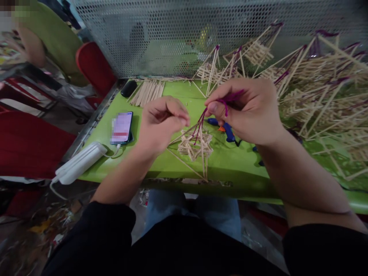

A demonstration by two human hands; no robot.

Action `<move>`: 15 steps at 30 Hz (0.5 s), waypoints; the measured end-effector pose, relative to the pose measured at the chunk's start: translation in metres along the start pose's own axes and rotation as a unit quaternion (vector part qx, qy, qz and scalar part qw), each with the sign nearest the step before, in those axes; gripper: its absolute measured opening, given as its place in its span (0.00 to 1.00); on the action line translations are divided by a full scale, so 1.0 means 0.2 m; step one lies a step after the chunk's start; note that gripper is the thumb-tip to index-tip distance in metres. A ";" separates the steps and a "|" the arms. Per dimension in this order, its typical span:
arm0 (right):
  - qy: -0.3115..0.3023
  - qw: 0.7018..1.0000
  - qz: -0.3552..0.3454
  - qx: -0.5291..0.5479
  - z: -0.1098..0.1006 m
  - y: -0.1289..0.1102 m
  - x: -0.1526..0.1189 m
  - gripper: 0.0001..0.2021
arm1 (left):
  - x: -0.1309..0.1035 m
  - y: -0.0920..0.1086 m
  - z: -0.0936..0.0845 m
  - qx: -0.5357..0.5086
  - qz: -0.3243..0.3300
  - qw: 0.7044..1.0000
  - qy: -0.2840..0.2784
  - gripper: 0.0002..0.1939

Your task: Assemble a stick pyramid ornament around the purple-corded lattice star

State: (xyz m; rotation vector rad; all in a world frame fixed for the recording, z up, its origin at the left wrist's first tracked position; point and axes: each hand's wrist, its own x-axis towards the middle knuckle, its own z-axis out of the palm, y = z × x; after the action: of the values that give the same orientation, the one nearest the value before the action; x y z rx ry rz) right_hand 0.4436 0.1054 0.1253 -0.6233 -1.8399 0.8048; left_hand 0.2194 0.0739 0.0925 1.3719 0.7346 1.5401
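Observation:
My right hand [247, 111] pinches a bunch of purple string [202, 119] between thumb and fingers, with loose ends sticking out above the thumb. From there the strands run down to a small frame of thin wooden sticks [195, 147] lying on the green table. To the left of the strings, my left hand [163, 122] is closed, thumb and fingertips together. Whatever it may hold is too small to make out. A blue glue gun [228, 132] with an orange trigger lies just beyond the frame, partly behind my right hand.
Many finished-looking stick frames [316, 80] with purple string crowd the right side. Loose sticks [149, 92] lie at the back left near a black object [128, 88]. A phone [122, 128] and a white power strip [80, 163] lie left. A perforated metal panel [172, 46] stands behind.

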 end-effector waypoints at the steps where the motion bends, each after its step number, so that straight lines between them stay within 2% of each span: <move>1: -0.001 1.000 0.001 0.003 0.00 0.00 0.00 0.10 | -0.03 0.02 0.01 -0.018 0.014 0.999 -0.032 0.12; 4: -0.003 1.000 0.005 -0.001 0.00 0.00 0.00 0.08 | -0.11 0.08 0.03 -0.054 0.041 0.988 -0.138 0.09; 6: -0.006 1.000 0.002 0.000 0.00 0.01 -0.01 0.07 | -0.15 0.12 0.04 -0.061 0.039 0.980 -0.186 0.09; 10: 0.005 1.000 -0.003 0.015 0.00 0.02 -0.01 0.08 | -0.19 0.16 0.07 -0.083 0.014 0.963 -0.258 0.10; 15: 0.013 1.000 0.003 0.010 0.01 0.00 -0.01 0.05 | -0.22 0.12 0.10 -0.171 0.016 0.933 -0.317 0.12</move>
State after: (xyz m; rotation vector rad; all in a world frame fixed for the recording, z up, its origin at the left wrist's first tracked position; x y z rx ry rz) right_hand 0.4420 0.1044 0.1232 -0.6229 -1.8051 0.8152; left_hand 0.2318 0.0213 0.0998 1.4890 0.0402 1.0745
